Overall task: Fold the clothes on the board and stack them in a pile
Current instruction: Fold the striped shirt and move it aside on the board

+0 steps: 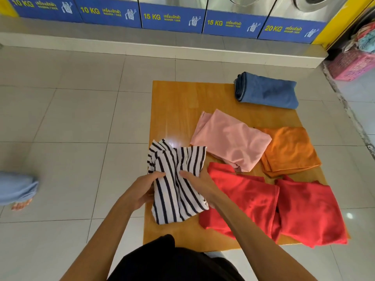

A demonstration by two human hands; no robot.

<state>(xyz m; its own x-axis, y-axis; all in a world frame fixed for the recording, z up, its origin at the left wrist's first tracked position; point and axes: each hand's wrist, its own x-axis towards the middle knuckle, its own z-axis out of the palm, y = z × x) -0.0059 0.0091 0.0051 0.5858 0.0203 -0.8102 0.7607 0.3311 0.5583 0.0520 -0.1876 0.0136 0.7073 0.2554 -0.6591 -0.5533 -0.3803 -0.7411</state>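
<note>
Shirt: the white cloth shirt with dark blue stripes is bunched up in the lower middle of the frame, over the near left corner of the flat orange wooden board.
Left hand: fingers curled round the shirt's left edge, holding it.
Right hand: fingers curled round the right side, holding it too.
How it feels: I think it is soft, light and floppy, so it will sag.
Where to hold: best by two corners, so it hangs flat.
Others: blue jeans folded at the upper right; pink, orange and two red cloths lie apart, not stacked yet.
</note>
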